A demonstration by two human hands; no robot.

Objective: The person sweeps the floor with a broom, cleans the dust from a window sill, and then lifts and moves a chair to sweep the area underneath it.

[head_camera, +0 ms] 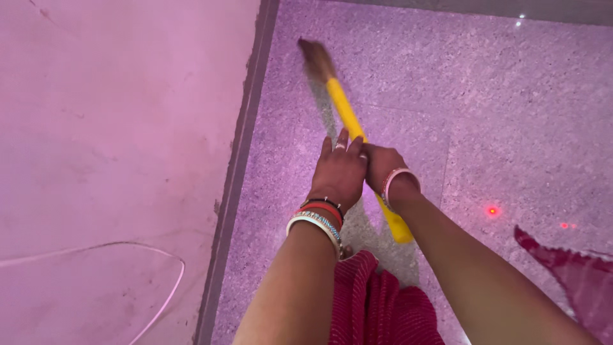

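A broom with a yellow handle and a brown bristle head slants across the speckled stone floor, bristles at the far end near the wall's base. My left hand and my right hand grip the handle side by side near its middle. The left wrist carries several bangles; the right wrist has a pale one. The handle's yellow end sticks out below my right wrist.
A plain wall fills the left, with a dark skirting strip along its foot and a thin white cable low on it. Red cloth hangs below my arms and at the right. A red light dot shows on the floor.
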